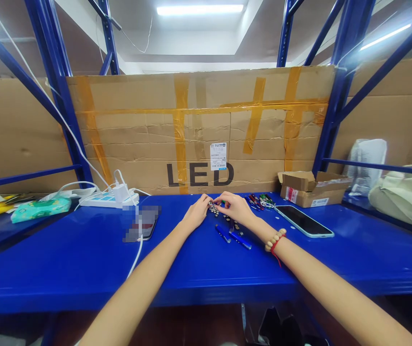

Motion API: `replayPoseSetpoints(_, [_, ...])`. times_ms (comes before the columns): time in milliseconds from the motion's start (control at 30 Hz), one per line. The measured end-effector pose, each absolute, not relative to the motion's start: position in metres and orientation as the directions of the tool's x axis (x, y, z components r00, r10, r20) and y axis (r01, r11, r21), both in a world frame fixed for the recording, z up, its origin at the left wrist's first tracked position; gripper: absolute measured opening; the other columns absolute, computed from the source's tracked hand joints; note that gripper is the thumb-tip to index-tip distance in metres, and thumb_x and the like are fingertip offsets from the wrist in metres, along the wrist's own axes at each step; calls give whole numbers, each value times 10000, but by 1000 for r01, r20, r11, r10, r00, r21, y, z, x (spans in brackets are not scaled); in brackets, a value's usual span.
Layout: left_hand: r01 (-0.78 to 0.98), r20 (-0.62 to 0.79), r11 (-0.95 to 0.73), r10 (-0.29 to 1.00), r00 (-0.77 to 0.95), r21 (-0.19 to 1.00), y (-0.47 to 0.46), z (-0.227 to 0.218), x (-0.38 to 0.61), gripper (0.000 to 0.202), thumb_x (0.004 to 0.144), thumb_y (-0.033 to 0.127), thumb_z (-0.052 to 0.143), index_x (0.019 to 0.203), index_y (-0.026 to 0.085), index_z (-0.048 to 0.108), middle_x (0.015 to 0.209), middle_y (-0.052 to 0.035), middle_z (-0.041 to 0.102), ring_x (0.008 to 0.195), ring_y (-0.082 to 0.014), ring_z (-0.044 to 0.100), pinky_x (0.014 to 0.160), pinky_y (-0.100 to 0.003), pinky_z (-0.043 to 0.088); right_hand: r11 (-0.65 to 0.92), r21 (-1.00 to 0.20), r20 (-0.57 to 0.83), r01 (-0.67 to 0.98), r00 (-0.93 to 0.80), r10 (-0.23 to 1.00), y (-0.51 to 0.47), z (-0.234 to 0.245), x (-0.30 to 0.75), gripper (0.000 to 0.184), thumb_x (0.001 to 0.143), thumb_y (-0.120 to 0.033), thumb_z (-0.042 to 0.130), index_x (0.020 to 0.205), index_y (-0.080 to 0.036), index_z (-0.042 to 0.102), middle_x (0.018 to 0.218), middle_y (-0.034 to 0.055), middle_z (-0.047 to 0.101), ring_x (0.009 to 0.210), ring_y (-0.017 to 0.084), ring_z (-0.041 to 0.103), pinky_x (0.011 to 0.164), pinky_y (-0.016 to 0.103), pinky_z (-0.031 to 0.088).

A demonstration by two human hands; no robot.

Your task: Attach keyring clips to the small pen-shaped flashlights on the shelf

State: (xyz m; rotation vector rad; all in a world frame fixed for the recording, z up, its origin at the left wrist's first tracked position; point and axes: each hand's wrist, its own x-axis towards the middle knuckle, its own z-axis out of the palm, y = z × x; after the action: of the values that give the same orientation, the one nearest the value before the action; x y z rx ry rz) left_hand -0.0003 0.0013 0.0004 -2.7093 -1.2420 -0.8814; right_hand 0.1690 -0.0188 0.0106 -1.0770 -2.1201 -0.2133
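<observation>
My left hand (196, 213) rests on the blue shelf top with its fingers pressed together at a pile of small shiny round metal pieces (213, 209). Opposite it, my right hand (237, 208) has thumb and fingertips curled in a pinch over the same pile. Whatever is between the fingertips of either hand is too small to make out. Two blue pen-like tubes (240, 240) lie just in front of the right hand, near more scattered small discs (237, 228). Beyond that hand sits a bunch of small red, green and dark tubes with metal ends (261, 201).
A phone in a pale case (305, 221) lies to the right, before an opened cardboard box (310, 188). Leftward are a dark phone (150, 223), a white power strip (105, 200) with a trailing cable, and a green soft pack (42, 210). Cardboard (137, 144) backs the shelf.
</observation>
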Motion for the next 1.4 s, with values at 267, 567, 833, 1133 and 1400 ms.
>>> replayPoseSetpoints(267, [773,529,-631,635,563,-65,16,-6,3,228,891,234,297,971,181,504,1003,-50,521,917,-160,478,789,-276,403,641,-110,668,760,-421,613,-18,9,167,155,767,-255,560,890,-219,648,835,4,622,565,67,509,542,191,334])
replayPoseSetpoints(567, [775,447,-608,653,612,-173,12,-3,-2,297,865,166,349,974,255,611,909,-58,518,912,-189,443,745,-301,338,599,-161,628,785,-386,675,-15,9,175,121,757,-279,569,827,-232,656,804,-12,626,524,57,487,505,194,309])
replayPoseSetpoints(833, [732,426,-618,602,675,-288,8,0,1,295,863,176,359,1001,256,607,969,-69,504,960,-205,419,781,-316,315,571,-177,593,801,-376,712,-16,10,175,125,756,-256,563,827,-232,662,822,-9,635,549,68,501,515,196,321])
replayPoseSetpoints(1133, [839,536,-533,679,501,-108,14,-6,-1,284,881,298,332,969,177,573,1013,-98,516,957,-220,440,796,-346,360,678,-80,481,730,-568,668,-10,0,175,227,804,-344,521,946,-244,667,925,41,584,786,142,567,687,250,416])
replayPoseSetpoints(1400, [833,550,-536,658,514,-136,9,-3,1,315,886,362,309,896,168,558,984,-89,525,926,-209,463,767,-329,376,617,-93,454,781,-519,725,-6,-1,175,146,758,-286,585,841,-215,682,915,58,567,845,169,547,736,289,421])
